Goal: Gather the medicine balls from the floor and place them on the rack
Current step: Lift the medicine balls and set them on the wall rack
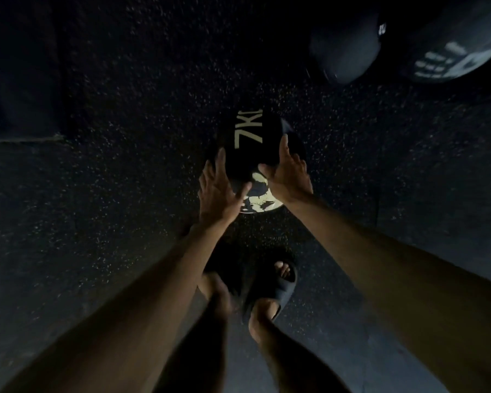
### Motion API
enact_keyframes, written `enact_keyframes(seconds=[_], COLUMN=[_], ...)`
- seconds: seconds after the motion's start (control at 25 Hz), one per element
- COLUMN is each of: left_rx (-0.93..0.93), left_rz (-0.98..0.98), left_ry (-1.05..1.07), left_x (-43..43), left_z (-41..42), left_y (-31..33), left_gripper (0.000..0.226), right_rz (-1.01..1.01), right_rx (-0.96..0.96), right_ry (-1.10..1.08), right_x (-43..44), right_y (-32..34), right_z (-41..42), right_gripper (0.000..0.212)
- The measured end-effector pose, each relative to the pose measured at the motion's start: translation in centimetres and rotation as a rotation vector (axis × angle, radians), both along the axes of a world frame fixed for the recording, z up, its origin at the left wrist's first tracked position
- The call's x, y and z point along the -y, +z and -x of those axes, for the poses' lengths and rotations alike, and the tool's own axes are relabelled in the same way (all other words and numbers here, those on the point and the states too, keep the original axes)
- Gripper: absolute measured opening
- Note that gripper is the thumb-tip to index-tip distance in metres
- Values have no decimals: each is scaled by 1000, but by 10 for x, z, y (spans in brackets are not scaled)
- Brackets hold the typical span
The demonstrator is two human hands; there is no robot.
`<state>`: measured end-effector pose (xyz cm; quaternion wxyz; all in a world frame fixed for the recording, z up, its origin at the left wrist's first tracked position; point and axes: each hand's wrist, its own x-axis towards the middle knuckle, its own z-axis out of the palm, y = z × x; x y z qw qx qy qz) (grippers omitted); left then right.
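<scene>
A black medicine ball (250, 148) marked "7K" in pale letters, with a pale round emblem on its near side, sits low over the dark speckled floor in front of me. My left hand (220, 191) lies against its left side with fingers spread. My right hand (288, 171) presses on its right side, thumb across the front. Both hands cup the ball between them. Whether the ball rests on the floor or is lifted off it, I cannot tell in the dim light.
Two more dark balls lie at the top right, one (345, 49) beside a larger one (451, 38) with pale markings. My feet in dark slides (278, 285) stand just behind the ball. A floor seam (23, 139) runs at the left.
</scene>
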<state>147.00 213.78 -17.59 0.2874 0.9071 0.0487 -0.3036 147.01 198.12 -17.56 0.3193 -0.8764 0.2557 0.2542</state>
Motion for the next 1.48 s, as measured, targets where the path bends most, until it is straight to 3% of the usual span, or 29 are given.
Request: enact_keyframes(seconds=[0.12, 0.32, 0.44, 0.6, 0.76, 0.88, 1.0, 1.2, 1.48], left_rx=[-5, -130, -217, -187, -71, -37, -99, -152, -209], left_rz=[-30, -23, -17, -41, 36, 27, -24, -46, -28], left_ry=[-35, -48, -1, 87, -16, -87, -35, 63, -88], left_x=[-5, -3, 12, 39, 37, 30, 42, 77, 78], left_z=[-28, -136, -201, -269, -279, -280, -315, -389, -429], left_y=[-8, -17, -15, -10, -4, -2, -8, -17, -23], left_gripper=[100, 94, 88, 66, 70, 80, 75, 64, 67], right_rz=[10, 51, 75, 47, 12, 0, 3, -42, 6], right_rx=[-39, 160, 179, 63, -26, 11, 66, 49, -9], right_ry=[-52, -154, -90, -79, -88, -93, -61, -15, -7], right_x=[4, 5, 6, 10, 27, 38, 48, 61, 77], right_y=[-6, -5, -3, 1, -10, -18, -14, -6, 2], right_z=[-58, -120, -126, -173, -249, -299, -327, -328, -369], right_gripper=[80, 63, 66, 75, 76, 70, 61, 66, 61])
